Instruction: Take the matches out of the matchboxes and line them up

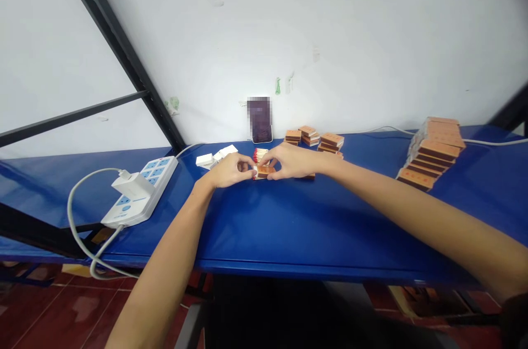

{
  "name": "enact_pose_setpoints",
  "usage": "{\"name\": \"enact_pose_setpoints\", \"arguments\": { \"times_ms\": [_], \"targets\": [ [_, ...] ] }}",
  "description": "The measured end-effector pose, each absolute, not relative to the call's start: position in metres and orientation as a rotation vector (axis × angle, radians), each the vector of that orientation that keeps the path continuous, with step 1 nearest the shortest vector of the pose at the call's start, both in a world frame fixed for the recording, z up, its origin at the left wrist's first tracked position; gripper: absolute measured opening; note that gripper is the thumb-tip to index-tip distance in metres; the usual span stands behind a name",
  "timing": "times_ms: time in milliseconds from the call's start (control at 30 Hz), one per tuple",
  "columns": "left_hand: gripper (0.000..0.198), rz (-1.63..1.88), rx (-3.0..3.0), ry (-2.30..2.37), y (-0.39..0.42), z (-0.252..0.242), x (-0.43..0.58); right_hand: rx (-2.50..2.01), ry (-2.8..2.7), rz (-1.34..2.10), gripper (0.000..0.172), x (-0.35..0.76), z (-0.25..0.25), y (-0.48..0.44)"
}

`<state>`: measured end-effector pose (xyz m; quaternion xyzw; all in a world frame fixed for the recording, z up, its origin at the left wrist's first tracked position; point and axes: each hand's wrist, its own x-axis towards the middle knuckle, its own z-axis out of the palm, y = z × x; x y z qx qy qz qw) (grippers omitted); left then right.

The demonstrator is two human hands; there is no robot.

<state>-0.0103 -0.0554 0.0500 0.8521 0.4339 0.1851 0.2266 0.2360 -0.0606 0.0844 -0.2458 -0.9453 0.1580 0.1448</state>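
Note:
Between my two hands is a small brown matchbox (pixel 266 170) with a white end showing at its left. My left hand (pixel 231 170) pinches that white end with thumb and fingertips. From the right, my right hand (pixel 291 161) grips the brown sleeve between thumb and fingers. Just behind the box lies a bunch of red-tipped matches (pixel 260 155), partly covered by my right fingers. Several white matchbox trays (pixel 218 156) lie beyond my left hand. Part of another brown box (pixel 308 176) peeks out under my right wrist.
Short stacks of matchboxes (pixel 330 141) stand behind my right forearm. A larger leaning stack (pixel 433 153) is at the far right. A phone (pixel 261 120) leans on the wall. At left, a power strip (pixel 159 184) holds a white charger (pixel 134 188) with a looping cable.

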Motion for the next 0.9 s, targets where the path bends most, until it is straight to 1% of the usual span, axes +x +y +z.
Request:
{"name": "enact_pose_setpoints", "arguments": {
  "times_ms": [233, 467, 633, 900],
  "targets": [
    [0.031, 0.469, 2.354, 1.184, -0.057, 0.055, -0.013, -0.762, -2.784, 0.339, 0.029, 0.232, 0.080, -0.062],
    [0.028, 0.408, 2.359, 1.186, -0.057, 0.054, -0.015, -0.717, -2.813, 0.256, 0.037, 0.228, 0.066, -0.053],
    [0.032, 0.355, 2.356, 1.226, -0.055, 0.053, -0.017, -0.778, -2.864, 0.312, 0.038, 0.234, 0.069, -0.052],
    [0.034, 0.315, 2.352, 1.254, -0.054, 0.052, -0.018, -0.982, -2.992, 0.521, 0.056, 0.250, 0.083, -0.044]
  ]
}}
